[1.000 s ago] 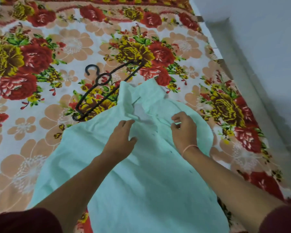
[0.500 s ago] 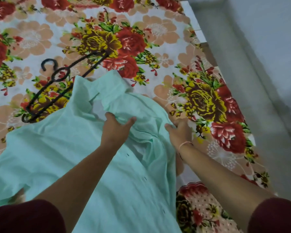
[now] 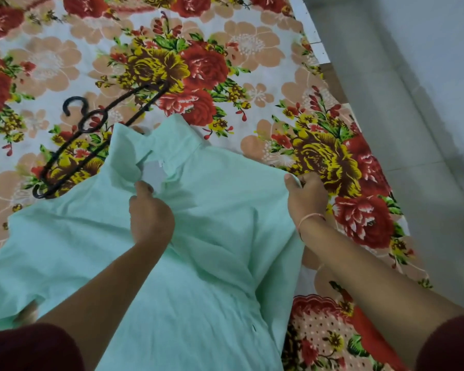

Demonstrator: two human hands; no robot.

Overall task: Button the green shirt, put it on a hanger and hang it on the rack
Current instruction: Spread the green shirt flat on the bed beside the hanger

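Shirt (image 3: 212, 250) lies spread on the floral sheet (image 3: 252, 49), collar pointing away from the near edge. Left hand (image 3: 150, 210): fingers curled, pinching fabric just below the collar. Right hand (image 3: 307, 199): fingers gripping the shirt's side nearest the sheet's right edge. Hanger (image 3: 83, 127) lies flat towards the left edge, partly covered by the collar.

Bed (image 3: 252, 49) covered by a floral sheet of red, yellow and peach blooms, pale green shirt (image 3: 212, 263) spread across it, black hanger (image 3: 106, 113) laid beside the collar, partly covered by it.
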